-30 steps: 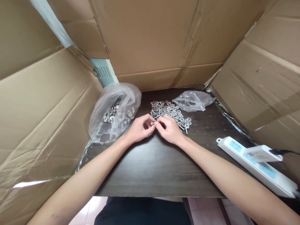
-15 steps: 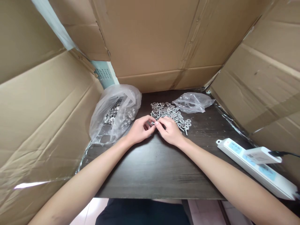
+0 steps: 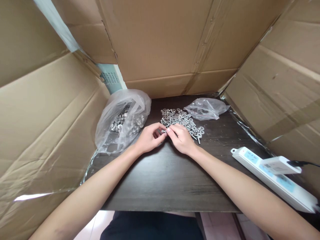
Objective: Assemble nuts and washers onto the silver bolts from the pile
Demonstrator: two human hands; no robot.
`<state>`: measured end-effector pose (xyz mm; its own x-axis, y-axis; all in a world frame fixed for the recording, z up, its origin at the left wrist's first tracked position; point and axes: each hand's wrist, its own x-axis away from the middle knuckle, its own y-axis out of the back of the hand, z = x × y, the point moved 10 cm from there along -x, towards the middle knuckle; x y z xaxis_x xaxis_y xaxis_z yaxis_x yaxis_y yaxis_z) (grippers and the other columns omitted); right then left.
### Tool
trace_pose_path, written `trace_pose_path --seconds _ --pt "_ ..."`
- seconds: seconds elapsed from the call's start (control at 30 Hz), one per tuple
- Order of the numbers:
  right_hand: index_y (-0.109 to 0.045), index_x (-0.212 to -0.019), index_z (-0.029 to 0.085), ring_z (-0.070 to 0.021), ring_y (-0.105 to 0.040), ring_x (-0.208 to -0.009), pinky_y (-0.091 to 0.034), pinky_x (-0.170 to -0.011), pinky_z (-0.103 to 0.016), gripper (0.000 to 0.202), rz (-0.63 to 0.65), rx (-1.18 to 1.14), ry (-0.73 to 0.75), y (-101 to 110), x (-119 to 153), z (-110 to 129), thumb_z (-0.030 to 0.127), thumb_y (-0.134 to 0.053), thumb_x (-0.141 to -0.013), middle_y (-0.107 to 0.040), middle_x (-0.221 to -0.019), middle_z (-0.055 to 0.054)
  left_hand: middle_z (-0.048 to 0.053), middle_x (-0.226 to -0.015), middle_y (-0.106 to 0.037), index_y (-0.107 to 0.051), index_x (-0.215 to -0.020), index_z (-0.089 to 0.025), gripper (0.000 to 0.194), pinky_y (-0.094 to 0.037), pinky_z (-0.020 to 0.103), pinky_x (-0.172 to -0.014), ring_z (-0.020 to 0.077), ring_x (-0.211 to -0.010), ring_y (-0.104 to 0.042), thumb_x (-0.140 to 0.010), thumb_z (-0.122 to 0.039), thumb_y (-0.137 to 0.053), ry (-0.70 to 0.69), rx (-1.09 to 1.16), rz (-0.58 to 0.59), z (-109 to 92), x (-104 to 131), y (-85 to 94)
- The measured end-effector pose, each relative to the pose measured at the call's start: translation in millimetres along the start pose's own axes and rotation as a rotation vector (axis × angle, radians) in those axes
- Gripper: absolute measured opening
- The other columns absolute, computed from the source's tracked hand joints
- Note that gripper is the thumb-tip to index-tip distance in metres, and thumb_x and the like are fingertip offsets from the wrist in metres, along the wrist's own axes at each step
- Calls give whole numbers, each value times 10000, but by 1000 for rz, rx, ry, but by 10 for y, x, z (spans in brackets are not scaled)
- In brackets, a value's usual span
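Note:
Both hands meet over the dark table, at the near edge of a loose pile of screws and washers (image 3: pixel 183 120). Between the fingertips of my left hand (image 3: pixel 150 137) is a small metal screw (image 3: pixel 163 131), its head end toward the left. My right hand (image 3: pixel 180 138) pinches the other end of the same screw with thumb and forefinger. Whether a washer or nut sits on it is too small to tell. Left of my left hand lies an open clear plastic bag (image 3: pixel 135 100) with many metal fasteners (image 3: pixel 120 123) inside.
A crumpled clear bag (image 3: pixel 207 108) lies behind the pile on the right. At the right edge is a white power strip (image 3: pixel 270 178) with a plugged-in adapter (image 3: pixel 282 165) and black cable. Cardboard walls (image 3: pixel 165 40) enclose the table (image 3: pixel 160 180) at the back and sides.
The right thumb and fingertips have shifted very slightly right along the screw, and a little more metal shows between the hands. My left hand stays nearly in place.

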<state>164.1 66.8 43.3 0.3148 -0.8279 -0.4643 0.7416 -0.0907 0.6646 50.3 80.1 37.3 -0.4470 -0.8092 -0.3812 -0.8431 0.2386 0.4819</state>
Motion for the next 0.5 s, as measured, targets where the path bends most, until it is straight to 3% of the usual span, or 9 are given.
trace_pose_path --seconds 0.5 --pt "-362 -686 243 -199 -464 -685 -342 -702 -358 379 -1 7 -3 0 3 -3 329 -392 -1054 -508 -656 -10 -9 -726 -635 -657 -929 -151 169 -482 203 -575 99 -597 -587 -923 -319 -675 5 3 13 -18 4 -2"
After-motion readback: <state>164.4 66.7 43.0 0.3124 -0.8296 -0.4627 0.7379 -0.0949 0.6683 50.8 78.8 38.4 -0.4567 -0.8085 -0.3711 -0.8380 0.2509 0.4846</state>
